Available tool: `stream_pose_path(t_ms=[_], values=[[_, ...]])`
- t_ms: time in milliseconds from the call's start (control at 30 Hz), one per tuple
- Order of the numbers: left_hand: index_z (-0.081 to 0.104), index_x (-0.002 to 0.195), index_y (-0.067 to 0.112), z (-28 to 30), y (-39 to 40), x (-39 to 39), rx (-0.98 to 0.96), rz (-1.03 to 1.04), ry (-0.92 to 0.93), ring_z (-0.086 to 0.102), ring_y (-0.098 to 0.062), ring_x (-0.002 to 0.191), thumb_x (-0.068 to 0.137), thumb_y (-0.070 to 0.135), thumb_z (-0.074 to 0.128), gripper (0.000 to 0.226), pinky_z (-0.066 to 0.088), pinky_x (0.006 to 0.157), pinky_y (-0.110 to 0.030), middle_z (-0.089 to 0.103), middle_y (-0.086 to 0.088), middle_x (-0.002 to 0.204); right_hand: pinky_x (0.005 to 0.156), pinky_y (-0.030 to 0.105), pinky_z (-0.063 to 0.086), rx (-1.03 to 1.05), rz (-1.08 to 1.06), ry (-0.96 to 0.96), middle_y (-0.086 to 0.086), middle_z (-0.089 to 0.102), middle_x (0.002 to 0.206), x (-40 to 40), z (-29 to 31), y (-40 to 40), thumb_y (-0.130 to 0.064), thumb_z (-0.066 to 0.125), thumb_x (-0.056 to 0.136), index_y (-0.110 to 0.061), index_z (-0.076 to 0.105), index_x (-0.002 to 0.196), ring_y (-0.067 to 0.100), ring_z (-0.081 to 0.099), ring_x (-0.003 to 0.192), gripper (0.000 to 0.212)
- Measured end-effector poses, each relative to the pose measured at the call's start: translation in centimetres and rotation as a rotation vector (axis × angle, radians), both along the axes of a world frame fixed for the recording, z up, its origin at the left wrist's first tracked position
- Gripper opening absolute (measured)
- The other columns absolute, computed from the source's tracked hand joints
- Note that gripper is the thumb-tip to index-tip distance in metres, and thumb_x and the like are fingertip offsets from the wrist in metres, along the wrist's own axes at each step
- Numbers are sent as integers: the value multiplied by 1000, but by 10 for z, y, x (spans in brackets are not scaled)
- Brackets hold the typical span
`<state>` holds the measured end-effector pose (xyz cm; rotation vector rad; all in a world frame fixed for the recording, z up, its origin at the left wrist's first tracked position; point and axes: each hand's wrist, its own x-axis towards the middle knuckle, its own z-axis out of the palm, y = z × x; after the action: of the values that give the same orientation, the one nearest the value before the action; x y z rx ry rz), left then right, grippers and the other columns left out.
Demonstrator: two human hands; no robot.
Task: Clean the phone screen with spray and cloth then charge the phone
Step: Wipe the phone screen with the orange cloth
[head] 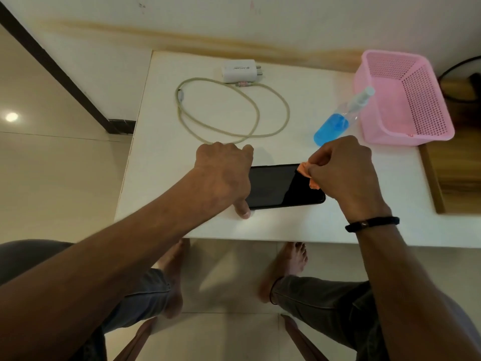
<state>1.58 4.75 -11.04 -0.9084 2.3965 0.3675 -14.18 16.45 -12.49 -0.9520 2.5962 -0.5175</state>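
Black phone (281, 186) flat on table, orange cloth (307, 173) on screen, blue spray bottle (335, 123) behind

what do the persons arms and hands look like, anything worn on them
Both forearms are bare, with no sleeves in view. The right hand has a thin black band round its wrist, with a small metal-looking bead on it. The left hand has nothing on its wrist. No rings or gloves are visible on either hand.
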Motion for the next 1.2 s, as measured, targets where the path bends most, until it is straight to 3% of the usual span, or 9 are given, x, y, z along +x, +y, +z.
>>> stream_pose_path(t_ms=[67,133,300,433,633,833,967,1100,1200], values=[[43,123,18,0,-3,4,53,32,14,54,-23,88,62,55,92,86,40,71,-35,50,1,91,56,0,42,0,4,1,2,71,80,6,-2,-4,-23,79,90,-10,74,96,5,67,64,14],[45,124,17,-1,-6,7,103,74,48,54,-22,89,63,44,95,83,41,70,-36,51,1,95,48,0,37,-2,13,2,-1,69,74,13,-2,-8,-25,78,91,-13,73,92,-1,61,57,13],[49,119,19,-3,-9,7,74,74,79,54,-22,90,57,46,97,83,39,69,-35,51,3,95,81,28,59,-13,88,21,6,74,88,35,-7,-23,-26,76,91,-11,73,98,20,72,83,17],[42,106,22,-3,-8,6,9,87,62,48,-20,84,55,53,96,80,34,66,-33,39,6,77,79,35,61,-19,166,-3,4,74,80,55,-9,-37,-32,76,92,-12,76,90,20,72,76,20],[48,128,21,-2,-9,9,-25,61,22,48,-21,87,52,63,93,97,36,74,-34,48,3,94,50,16,28,84,399,-33,-4,49,61,84,-5,-47,-17,74,85,-17,55,62,8,44,52,30],[42,122,22,-3,-12,7,-33,71,17,52,-23,84,49,66,92,99,36,73,-35,49,5,83,49,6,39,92,530,-91,-9,48,69,81,1,-44,-7,74,86,-18,55,73,4,44,53,25],[41,125,23,-5,-12,7,-53,65,37,55,-24,84,58,58,92,92,38,72,-35,54,3,84,47,11,28,150,630,-144,-13,52,68,82,4,-36,-12,78,82,-21,58,79,2,49,54,23],[39,126,25,-6,-10,6,-39,30,44,56,-25,86,58,54,93,92,38,72,-35,60,3,89,54,20,37,177,667,-101,-7,53,73,80,3,-31,-13,74,87,-22,55,85,8,50,57,21],[37,128,25,-8,-5,7,-59,-15,55,55,-24,84,62,55,90,90,38,71,-35,61,2,94,49,23,33,217,649,-53,-6,52,75,76,3,-29,-13,72,89,-20,65,95,10,49,58,12]])
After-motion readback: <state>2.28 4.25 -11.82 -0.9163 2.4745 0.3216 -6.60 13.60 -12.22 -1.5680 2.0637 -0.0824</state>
